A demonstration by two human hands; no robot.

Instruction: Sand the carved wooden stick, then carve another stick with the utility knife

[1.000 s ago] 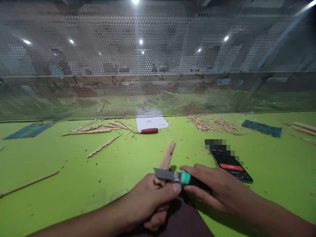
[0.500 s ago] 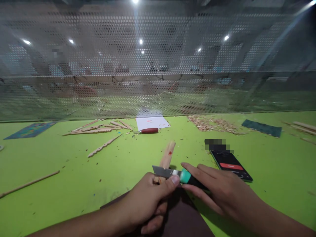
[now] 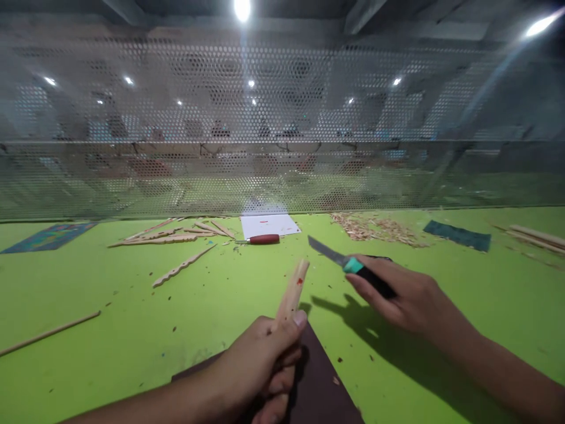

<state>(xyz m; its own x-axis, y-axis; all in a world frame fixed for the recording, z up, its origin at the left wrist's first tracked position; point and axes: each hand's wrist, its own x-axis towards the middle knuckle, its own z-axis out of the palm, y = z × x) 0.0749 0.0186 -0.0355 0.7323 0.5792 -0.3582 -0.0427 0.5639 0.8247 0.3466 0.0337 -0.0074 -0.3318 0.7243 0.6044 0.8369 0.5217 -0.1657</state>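
Observation:
My left hand (image 3: 269, 359) is closed around a pale wooden stick (image 3: 291, 291) with a small red mark near its upper end. The stick points up and away over a dark brown sheet (image 3: 326, 383). In my right hand (image 3: 406, 294) is a utility knife (image 3: 368, 278) with a black and teal handle. Its blade is out and points up to the left, apart from the wood and raised over the table. The lower part of the stick is hidden by my left fingers.
A red-handled carving tool (image 3: 263, 239) lies by white paper (image 3: 282, 225). Carved wooden sticks (image 3: 176, 235) lie left, wood shavings (image 3: 375, 228) and a green cloth-like strip (image 3: 457, 235) right. A perforated screen (image 3: 265, 118) stands behind the green table (image 3: 110, 353). My right hand mostly hides the phone.
The knife in my right hand has lifted off the wooden stick and moved up and to the right, now over the phone. My left hand still grips the stick.

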